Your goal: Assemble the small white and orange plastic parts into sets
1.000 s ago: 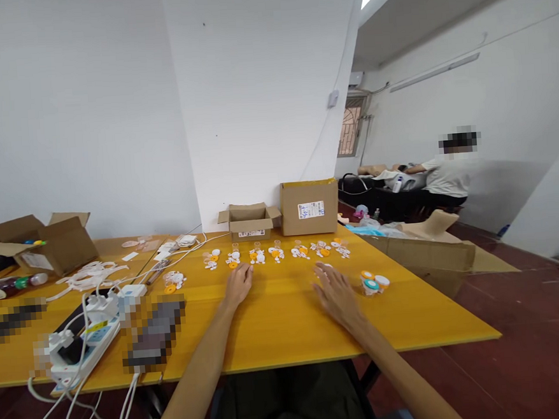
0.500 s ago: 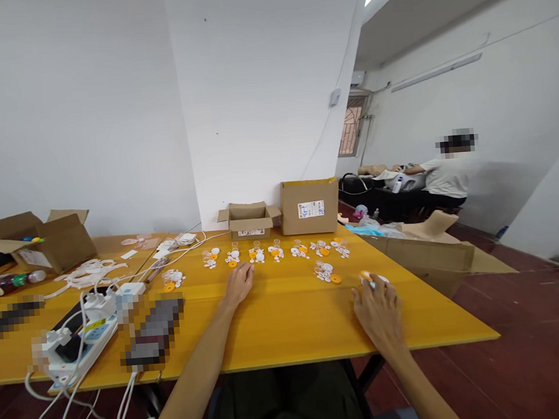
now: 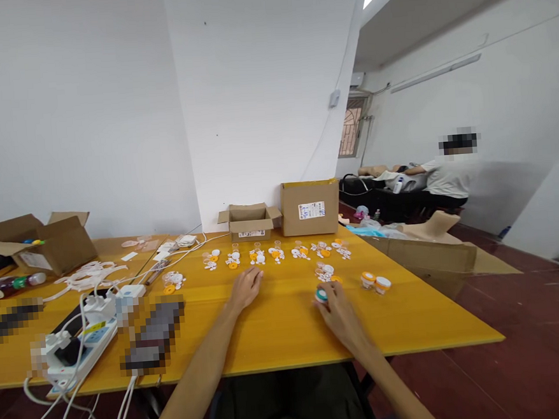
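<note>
In my right hand (image 3: 337, 306), fingers are closed around the side of a small round jar with a teal-rimmed lid (image 3: 320, 295). It is low over the table, and I cannot tell whether it touches the wood. Just beyond it lies a group of small parts: white discs (image 3: 328, 269) and an orange ring (image 3: 336, 280), partly behind my fingers. Two closed clear jars with orange-rimmed white lids (image 3: 383, 284) stand side by side to the right. My left hand (image 3: 247, 287) rests on the table, its fingers loosely bent, nothing visible in it.
Several groups of clear cups, white pieces and orange rings (image 3: 233, 265) line the table's far side. Behind them stand an open small carton (image 3: 252, 224) and a closed carton (image 3: 310, 208). A power strip (image 3: 97, 334) with cables is at left. A person (image 3: 449, 175) sits far right.
My right hand has moved left from beside the orange-rimmed jars, bringing the teal-lidded jar. Those two jars are now uncovered. My left hand has shifted slightly right and nearer.
</note>
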Available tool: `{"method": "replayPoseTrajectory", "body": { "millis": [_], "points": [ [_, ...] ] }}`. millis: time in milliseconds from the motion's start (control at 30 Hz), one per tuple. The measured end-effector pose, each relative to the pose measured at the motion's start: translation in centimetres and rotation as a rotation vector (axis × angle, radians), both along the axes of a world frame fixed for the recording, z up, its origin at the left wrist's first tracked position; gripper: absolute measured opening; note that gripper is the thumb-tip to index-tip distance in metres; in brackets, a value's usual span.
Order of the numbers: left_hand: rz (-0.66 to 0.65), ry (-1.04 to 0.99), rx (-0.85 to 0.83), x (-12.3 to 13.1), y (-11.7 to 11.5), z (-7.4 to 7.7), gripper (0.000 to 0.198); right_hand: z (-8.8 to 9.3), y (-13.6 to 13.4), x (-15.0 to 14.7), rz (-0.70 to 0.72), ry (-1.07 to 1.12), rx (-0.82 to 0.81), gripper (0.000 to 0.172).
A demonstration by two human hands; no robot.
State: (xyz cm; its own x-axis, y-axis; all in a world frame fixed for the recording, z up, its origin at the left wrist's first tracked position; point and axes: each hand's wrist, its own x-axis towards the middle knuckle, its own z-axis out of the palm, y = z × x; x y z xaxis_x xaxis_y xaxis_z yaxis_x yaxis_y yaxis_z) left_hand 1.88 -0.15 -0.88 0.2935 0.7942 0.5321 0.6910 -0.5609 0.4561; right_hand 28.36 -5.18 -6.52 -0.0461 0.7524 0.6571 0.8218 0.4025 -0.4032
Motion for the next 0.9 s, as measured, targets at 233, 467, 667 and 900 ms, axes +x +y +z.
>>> {"method": "replayPoseTrajectory", "body": {
  "millis": [233,467,667,900],
  "points": [
    [-0.216,0.053,-0.022,1.5,-1.0,-0.4,0.026,1.2,2.9,-5.9,0.32,0.242,-0.303,0.038],
    [-0.17,0.008,-0.099,1.2,-0.9,-0.5,0.022,1.7,5.9,-9.7,0.53,0.437,-0.416,0.054],
    [-0.171,-0.248,-0.26,0.3,0.1,-0.8,0.025,2.6,7.3,-10.0,0.66,0.533,-0.536,0.047],
    [-0.228,-0.404,-0.417,-0.6,2.0,-1.2,0.024,2.9,9.2,-9.8,0.603,0.531,-0.565,0.044]
  ]
}}
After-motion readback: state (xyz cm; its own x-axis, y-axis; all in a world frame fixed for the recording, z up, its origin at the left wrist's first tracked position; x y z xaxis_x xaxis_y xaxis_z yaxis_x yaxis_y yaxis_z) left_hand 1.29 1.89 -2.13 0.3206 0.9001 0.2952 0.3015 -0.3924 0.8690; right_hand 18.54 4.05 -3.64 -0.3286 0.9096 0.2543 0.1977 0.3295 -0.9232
